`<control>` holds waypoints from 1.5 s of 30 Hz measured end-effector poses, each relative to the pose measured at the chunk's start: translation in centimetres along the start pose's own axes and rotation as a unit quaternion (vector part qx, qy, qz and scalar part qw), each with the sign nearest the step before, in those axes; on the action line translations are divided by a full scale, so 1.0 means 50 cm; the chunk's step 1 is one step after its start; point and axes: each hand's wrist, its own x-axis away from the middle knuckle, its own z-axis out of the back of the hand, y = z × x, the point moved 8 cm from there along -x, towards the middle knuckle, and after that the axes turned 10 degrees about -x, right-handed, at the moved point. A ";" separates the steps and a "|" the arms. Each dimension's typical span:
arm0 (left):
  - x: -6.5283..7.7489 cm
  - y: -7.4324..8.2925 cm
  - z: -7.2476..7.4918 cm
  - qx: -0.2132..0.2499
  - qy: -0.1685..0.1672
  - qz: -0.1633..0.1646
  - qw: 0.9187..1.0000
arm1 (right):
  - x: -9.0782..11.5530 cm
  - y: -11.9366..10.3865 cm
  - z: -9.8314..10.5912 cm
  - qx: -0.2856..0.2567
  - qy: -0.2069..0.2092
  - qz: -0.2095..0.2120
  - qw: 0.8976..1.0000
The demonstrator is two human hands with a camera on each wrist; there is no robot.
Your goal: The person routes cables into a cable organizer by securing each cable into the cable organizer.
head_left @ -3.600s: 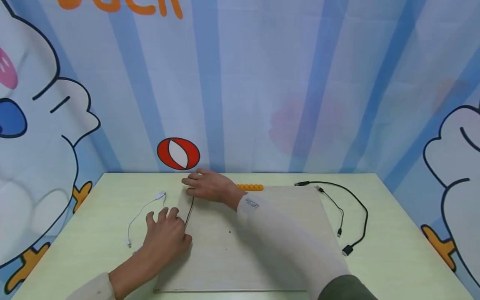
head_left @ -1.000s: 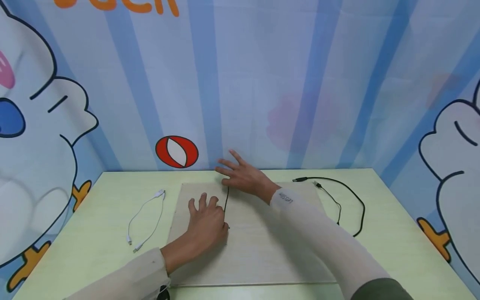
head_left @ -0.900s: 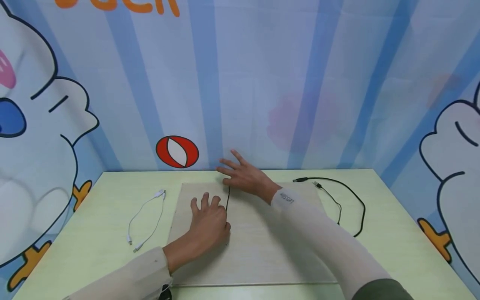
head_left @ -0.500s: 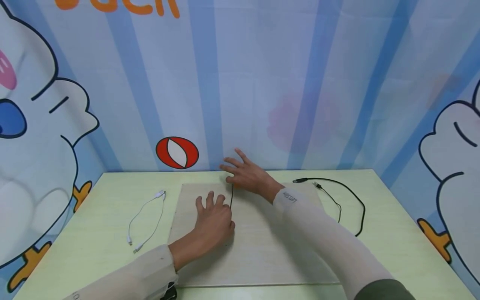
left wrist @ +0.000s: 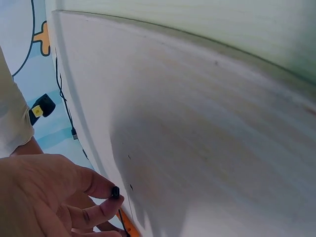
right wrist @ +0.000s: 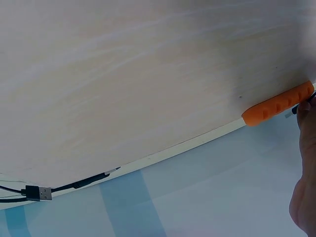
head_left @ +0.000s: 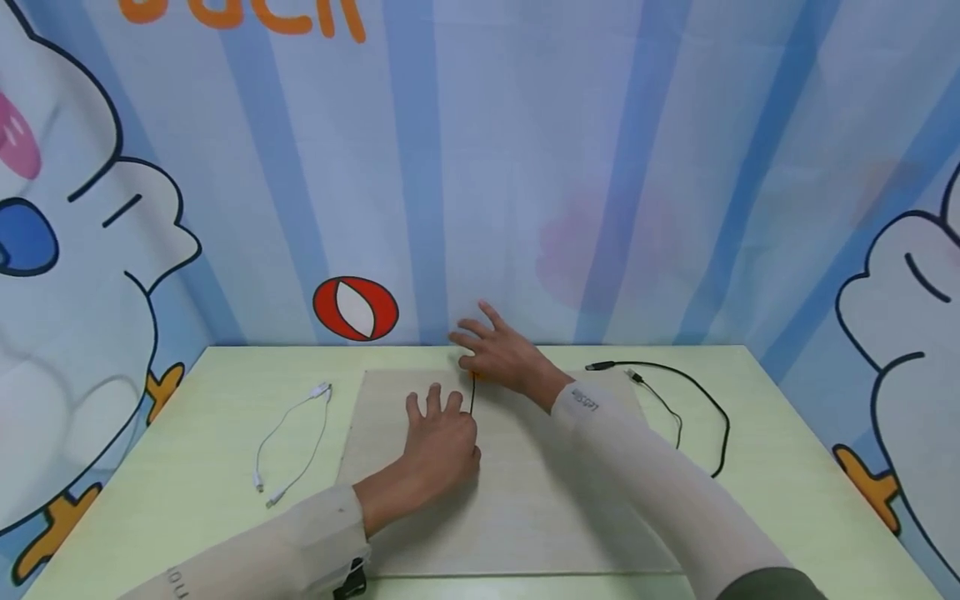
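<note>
A short black cable (head_left: 472, 396) runs nearly straight between my two hands over a pale wooden board (head_left: 570, 533). My left hand (head_left: 442, 446) pinches the near end; its small black plug (left wrist: 115, 191) shows between thumb and fingertip in the left wrist view. At the board's far edge, my right hand (head_left: 506, 358) pinches the cable close to its other end, where a black plug with a grey tip (right wrist: 294, 110) pokes out in the right wrist view. An orange notched cable holder (right wrist: 276, 106) lies along that edge, right at my right fingertips, mostly hidden in the head view.
A white cable (head_left: 321, 433) lies bent left of the board. To the right lie a thick black cable (head_left: 726, 425) and a thinner black USB cable (head_left: 675, 412), partly behind my right sleeve. A patterned curtain (head_left: 510, 167) hangs behind the table.
Both hands have carried the black cable rightward from the board's left edge to the orange cable holder. The white cable, once partly hidden, now shows fully.
</note>
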 end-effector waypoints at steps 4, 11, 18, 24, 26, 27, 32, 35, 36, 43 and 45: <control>0.005 0.007 0.004 -0.014 0.004 -0.003 1.000 | -0.002 -0.004 -0.005 0.009 -0.008 -0.003 1.000; 0.007 0.008 0.000 -0.028 0.019 0.000 0.999 | -0.008 -0.005 -0.011 0.002 -0.025 -0.016 1.000; 0.002 0.002 -0.011 -0.027 0.006 0.003 1.000 | -0.020 -0.013 -0.010 0.010 -0.016 -0.011 1.000; -0.037 -0.015 -0.088 -0.021 0.035 -0.010 0.999 | -0.038 -0.013 -0.011 0.001 -0.027 -0.016 1.000; -0.050 -0.019 -0.106 -0.002 0.028 -0.008 1.000 | -0.042 -0.010 -0.013 -0.007 -0.035 -0.019 0.999; -0.057 -0.022 -0.120 0.000 0.030 -0.009 1.000 | -0.043 -0.008 -0.015 -0.010 -0.040 -0.021 0.999; -0.077 -0.027 -0.148 -0.023 0.046 -0.017 0.999 | -0.044 0.003 -0.018 -0.028 -0.057 -0.032 0.997; -0.078 -0.025 -0.140 -0.018 0.044 -0.015 0.999 | -0.043 0.009 -0.014 -0.034 -0.057 -0.036 0.997; -0.076 -0.023 -0.134 -0.009 0.039 -0.013 0.999 | -0.043 0.010 -0.012 -0.037 -0.055 -0.037 0.997; -0.033 -0.001 -0.048 0.011 -0.002 0.002 1.000 | -0.034 0.013 -0.018 -0.099 -0.038 -0.054 0.993; -0.020 0.005 -0.022 0.007 -0.007 0.004 1.000 | -0.033 0.013 -0.022 -0.109 -0.037 -0.056 0.992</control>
